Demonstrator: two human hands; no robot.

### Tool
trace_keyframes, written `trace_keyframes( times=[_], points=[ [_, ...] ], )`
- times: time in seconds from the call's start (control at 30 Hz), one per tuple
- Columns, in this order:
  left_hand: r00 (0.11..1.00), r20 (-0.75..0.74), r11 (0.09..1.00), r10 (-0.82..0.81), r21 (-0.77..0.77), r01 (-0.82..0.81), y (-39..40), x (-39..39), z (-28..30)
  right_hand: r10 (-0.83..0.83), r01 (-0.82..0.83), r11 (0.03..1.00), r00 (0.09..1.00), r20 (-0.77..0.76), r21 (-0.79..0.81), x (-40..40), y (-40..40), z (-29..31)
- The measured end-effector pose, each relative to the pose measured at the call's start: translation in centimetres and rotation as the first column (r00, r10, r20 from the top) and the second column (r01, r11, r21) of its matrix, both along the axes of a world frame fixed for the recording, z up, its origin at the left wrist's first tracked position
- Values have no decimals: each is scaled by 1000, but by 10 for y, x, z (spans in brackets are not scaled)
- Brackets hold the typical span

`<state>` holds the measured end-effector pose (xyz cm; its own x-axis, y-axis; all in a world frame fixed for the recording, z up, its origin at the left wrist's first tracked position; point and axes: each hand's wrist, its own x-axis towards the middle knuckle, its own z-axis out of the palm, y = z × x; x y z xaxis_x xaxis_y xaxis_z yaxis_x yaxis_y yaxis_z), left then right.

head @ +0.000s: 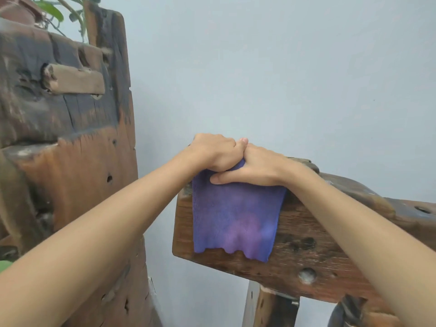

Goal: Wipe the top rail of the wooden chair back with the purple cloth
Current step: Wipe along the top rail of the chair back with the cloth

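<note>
A purple cloth (pixel 233 220) hangs over the left end of the chair's thick wooden top rail (pixel 306 251), draped down its near face. My left hand (pixel 212 153) is closed on the cloth's upper edge on top of the rail. My right hand (pixel 257 169) presses down beside it, thumb laid across the cloth's front, fingers curled over the top. The two hands touch. The part of the cloth on top of the rail is hidden under them.
A tall weathered wooden stand (pixel 70 138) rises at the left, close to the rail's end, with green plant leaves (pixel 59 10) above it. A pale wall (pixel 283 67) lies behind. A chair post (pixel 266 305) runs down below the rail.
</note>
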<state>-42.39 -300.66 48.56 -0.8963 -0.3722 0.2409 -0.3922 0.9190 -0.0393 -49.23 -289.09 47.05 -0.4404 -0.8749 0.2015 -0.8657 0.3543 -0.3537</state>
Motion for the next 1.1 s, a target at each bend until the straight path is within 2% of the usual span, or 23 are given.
trace_keyframes(
  times=[0.1,0.17,0.2,0.27,0.33,0.43,0.5,0.6,0.77,0.9,0.93,1.0,1.07,1.1],
  points=[
    [990,140,967,9,252,-44,2,-13,12,82,-91,994,987,137,58,-10,-1,10],
    [987,161,928,0,368,-59,5,-12,17,81,-87,996,987,137,34,-6,3,11],
    [987,162,924,-2,378,-60,7,-10,17,57,-60,998,990,125,20,-2,4,10],
    [988,152,946,-13,321,-37,12,-6,15,-48,47,999,998,43,10,6,9,5],
    [995,99,985,-28,171,11,17,-1,8,-122,121,992,989,-84,-17,13,17,-1],
    [992,-23,992,-123,-18,123,32,11,-7,-103,104,995,971,-215,-5,21,42,-10],
    [978,-12,977,-208,-57,207,36,19,-11,-116,144,987,942,-314,66,21,57,-16],
    [953,125,961,-274,10,275,33,34,0,-146,219,966,901,-409,137,22,65,-19],
    [938,271,973,-217,-23,232,36,29,8,-178,240,959,923,-341,149,8,49,-7],
    [911,363,970,-197,205,128,36,8,32,-139,150,969,988,-71,197,-8,43,9],
    [898,401,974,-180,202,105,38,6,36,-131,139,969,990,-54,205,-8,44,10],
    [888,449,993,-96,103,55,46,6,35,-134,141,971,990,-50,194,-5,44,10],
    [903,430,1000,-16,8,14,55,7,27,-147,157,975,987,-70,156,-2,48,8],
    [913,408,1000,-27,8,26,57,7,23,-155,168,976,983,-95,140,0,52,6]
  ],
)
